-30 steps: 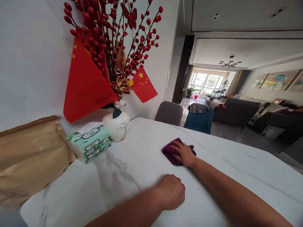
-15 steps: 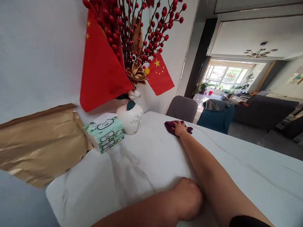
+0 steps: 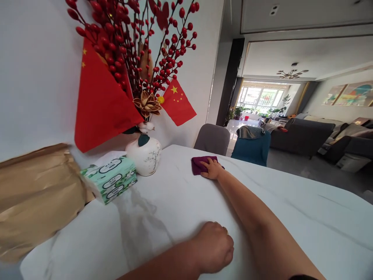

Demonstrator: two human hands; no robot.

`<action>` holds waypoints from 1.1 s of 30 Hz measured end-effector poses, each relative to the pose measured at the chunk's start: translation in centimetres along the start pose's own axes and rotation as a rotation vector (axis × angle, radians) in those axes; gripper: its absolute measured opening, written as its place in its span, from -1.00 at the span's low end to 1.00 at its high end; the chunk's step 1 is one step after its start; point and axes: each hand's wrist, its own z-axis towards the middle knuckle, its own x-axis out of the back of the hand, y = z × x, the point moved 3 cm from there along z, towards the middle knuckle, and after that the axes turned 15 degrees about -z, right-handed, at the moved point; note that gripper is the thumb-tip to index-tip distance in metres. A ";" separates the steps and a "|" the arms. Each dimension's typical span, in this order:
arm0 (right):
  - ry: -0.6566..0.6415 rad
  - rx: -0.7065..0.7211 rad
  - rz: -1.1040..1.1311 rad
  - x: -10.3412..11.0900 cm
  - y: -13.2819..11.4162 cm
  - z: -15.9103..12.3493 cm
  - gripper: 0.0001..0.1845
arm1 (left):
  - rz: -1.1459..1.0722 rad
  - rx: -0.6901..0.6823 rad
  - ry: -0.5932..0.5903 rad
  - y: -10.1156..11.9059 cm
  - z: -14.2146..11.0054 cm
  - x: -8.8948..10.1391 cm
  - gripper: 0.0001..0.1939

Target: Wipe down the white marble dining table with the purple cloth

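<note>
The right hand (image 3: 213, 169) lies palm down on a purple cloth (image 3: 201, 164) far out on the white table (image 3: 291, 217), toward twelve o'clock from the person. Its fingers are stretched flat over the cloth's right part, pressing on it rather than gripping; the fingertips are hard to make out at this distance. The hand covers the cloth's right end, so only the left part and a dark sliver at three o'clock of the hand show. The right forearm runs back toward five o'clock and leaves the picture at the bottom edge, where a bit of dark sleeve is cut off.

The left hand (image 3: 214, 247) rests on the table close in, at about six o'clock, curled into a loose fist with nothing visible inside it; whether the palm hides anything cannot be told. A ring shows on one finger.

At ten o'clock of the cloth, well apart from it, stands a white vase (image 3: 145, 154) with red berry branches (image 3: 136, 46) and small red flags (image 3: 177, 103), the tops cut off by the frame. Just beside the vase, at its eight o'clock, lies a green tissue pack (image 3: 112, 179), touching crumpled brown paper (image 3: 37, 194) that runs off the left edge. Beyond the table's far edge, a grey chair (image 3: 212, 138) and a teal chair (image 3: 252, 146) show only their backs.
</note>
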 end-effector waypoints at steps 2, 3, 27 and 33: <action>-0.053 0.016 0.017 0.7 -0.3 0.0 0.07 | -0.009 -0.004 0.002 -0.2 0.1 -0.3 -0.74; -0.089 0.031 0.023 1.0 -0.5 -0.1 0.15 | -0.011 -0.003 0.006 -0.3 0.1 -0.4 -0.73; 0.082 -0.332 0.128 -4.2 8.4 -2.2 -0.27 | 0.027 -0.030 -0.019 -0.3 0.0 -0.2 -0.70; 0.076 -0.952 0.256 -9.6 19.8 -9.7 -0.21 | 0.049 -0.056 -0.050 -0.5 0.3 -0.8 -0.64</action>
